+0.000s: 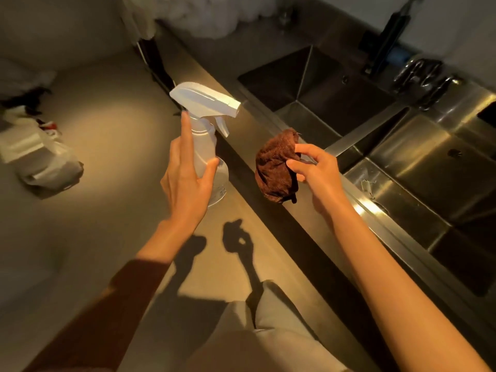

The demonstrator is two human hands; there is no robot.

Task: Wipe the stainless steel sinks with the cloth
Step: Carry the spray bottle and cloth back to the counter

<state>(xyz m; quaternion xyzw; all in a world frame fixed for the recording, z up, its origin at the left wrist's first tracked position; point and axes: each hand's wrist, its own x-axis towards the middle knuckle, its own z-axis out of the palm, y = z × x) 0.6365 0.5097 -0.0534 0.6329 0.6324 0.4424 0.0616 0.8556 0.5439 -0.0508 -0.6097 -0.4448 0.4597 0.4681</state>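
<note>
My right hand pinches a crumpled brown cloth in the air, just over the front edge of the steel counter. My left hand holds a white spray bottle upright over the floor, thumb curled round its body and index finger lying straight up its neck; the nozzle points right, toward the counter. Two stainless steel sinks lie to the right: a dark far basin and a nearer, brighter basin, split by a steel divider.
A dark faucet stands behind the far basin, with shiny metal utensils beside it. White bags sit at the counter's far end. A plastic bag and clutter lie on the floor at left.
</note>
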